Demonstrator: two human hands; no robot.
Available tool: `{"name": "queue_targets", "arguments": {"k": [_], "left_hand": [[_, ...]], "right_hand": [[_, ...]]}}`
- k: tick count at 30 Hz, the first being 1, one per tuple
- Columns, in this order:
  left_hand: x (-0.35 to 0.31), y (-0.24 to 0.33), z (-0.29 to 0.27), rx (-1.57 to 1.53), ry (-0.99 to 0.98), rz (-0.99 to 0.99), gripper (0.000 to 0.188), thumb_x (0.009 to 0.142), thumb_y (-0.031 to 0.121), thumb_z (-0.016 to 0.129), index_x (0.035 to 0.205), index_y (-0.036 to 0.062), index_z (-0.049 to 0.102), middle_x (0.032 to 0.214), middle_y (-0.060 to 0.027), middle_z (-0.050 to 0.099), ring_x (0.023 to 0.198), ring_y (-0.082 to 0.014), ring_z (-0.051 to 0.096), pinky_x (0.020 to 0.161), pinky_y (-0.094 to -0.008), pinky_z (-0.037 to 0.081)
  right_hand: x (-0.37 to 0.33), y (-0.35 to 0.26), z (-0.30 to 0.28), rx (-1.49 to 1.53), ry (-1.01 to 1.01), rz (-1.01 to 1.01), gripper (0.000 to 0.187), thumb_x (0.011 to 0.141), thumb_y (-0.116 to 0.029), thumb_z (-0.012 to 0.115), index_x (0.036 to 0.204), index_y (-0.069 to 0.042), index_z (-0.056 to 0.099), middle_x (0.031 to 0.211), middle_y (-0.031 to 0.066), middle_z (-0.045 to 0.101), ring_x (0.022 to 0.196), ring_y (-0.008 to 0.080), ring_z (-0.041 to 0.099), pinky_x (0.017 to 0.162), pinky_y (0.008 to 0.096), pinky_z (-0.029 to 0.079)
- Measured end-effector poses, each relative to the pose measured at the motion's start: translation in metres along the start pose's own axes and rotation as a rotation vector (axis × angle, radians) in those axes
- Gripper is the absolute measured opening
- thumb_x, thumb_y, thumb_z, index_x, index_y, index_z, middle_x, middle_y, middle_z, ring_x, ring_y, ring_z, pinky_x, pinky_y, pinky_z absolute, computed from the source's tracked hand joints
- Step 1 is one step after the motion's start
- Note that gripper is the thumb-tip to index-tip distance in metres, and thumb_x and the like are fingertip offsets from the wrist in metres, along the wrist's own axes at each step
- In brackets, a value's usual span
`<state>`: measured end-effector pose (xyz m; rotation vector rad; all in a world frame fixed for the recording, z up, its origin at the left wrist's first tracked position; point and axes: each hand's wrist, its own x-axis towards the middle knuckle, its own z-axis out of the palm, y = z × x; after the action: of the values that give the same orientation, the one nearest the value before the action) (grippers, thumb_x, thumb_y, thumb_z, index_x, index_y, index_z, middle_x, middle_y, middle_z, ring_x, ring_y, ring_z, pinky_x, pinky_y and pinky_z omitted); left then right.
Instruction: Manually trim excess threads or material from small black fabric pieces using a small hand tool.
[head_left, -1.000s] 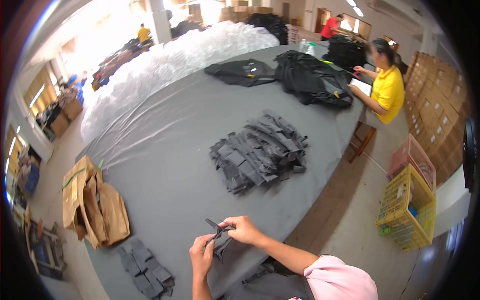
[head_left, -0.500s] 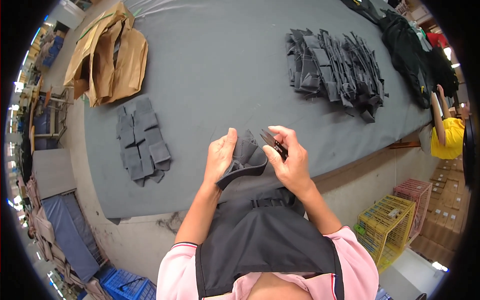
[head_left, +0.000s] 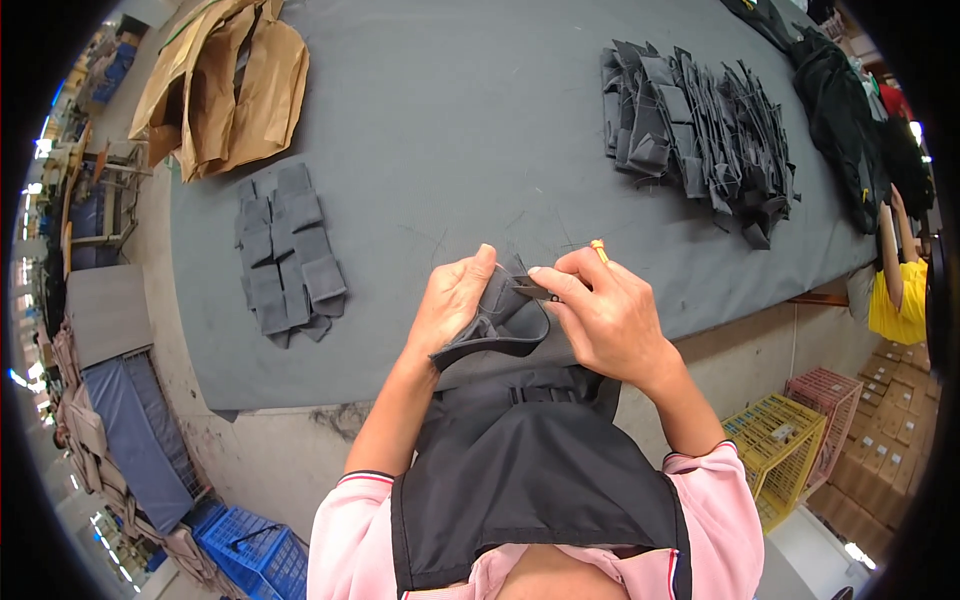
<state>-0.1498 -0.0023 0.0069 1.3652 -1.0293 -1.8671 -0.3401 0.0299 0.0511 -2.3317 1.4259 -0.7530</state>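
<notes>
My left hand [head_left: 455,300] grips a dark grey fabric piece [head_left: 500,310] with a curved black band along its lower edge, held above the table's near edge. In my right hand [head_left: 610,315] is a pair of small black thread snips [head_left: 530,287], its blades against the upper right edge of the fabric. Loose threads stick out around the blades. To the left lies a flat stack of grey fabric pieces [head_left: 290,255]. A larger, ragged pile of similar pieces [head_left: 700,140] lies at the far right.
The grey-covered table [head_left: 450,130] carries an open brown paper bag [head_left: 230,90] at the far left and black garments [head_left: 840,130] at the far right. A person in yellow [head_left: 900,300] stands at the right edge. Yellow [head_left: 775,450] and pink crates [head_left: 825,395] stand below.
My right hand has turned and moved slightly, bringing the snips' blades from beside the fabric onto its edge. The left hand keeps its hold, and the whole view has shifted a little.
</notes>
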Motion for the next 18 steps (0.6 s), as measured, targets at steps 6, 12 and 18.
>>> {"name": "queue_targets", "arguments": {"k": [6,12,18], "left_hand": [[-0.003,0.006,0.004,-0.016,-0.044,-0.038,0.046,0.095,0.042,0.049,0.078,0.0012,0.062,0.067,0.0039,0.055,0.059,-0.0036,0.045,0.053,-0.0213,0.039],[-0.004,0.001,0.000,-0.056,-0.093,-0.047,0.044,0.095,0.042,0.051,0.078,0.0024,0.063,0.067,0.0039,0.055,0.058,-0.0027,0.044,0.051,-0.0200,0.038],[-0.008,0.004,0.002,-0.032,-0.071,-0.098,0.046,0.094,0.044,0.051,0.077,0.0028,0.062,0.066,0.0038,0.055,0.058,-0.0031,0.044,0.051,-0.0211,0.038]], "right_hand": [[0.001,0.007,0.004,0.162,0.011,-0.059,0.042,0.063,0.002,0.069,0.103,-0.007,0.061,0.086,0.0071,0.057,0.066,0.0222,0.058,0.057,0.0327,0.047],[-0.005,0.005,0.012,0.141,0.076,-0.075,0.040,0.064,0.002,0.070,0.103,-0.006,0.063,0.082,0.0069,0.058,0.063,0.0217,0.058,0.055,0.0318,0.047],[-0.013,0.001,0.016,0.222,0.194,-0.018,0.036,0.065,0.002,0.070,0.100,-0.005,0.064,0.081,0.0079,0.059,0.065,0.0228,0.059,0.057,0.0312,0.048]]}}
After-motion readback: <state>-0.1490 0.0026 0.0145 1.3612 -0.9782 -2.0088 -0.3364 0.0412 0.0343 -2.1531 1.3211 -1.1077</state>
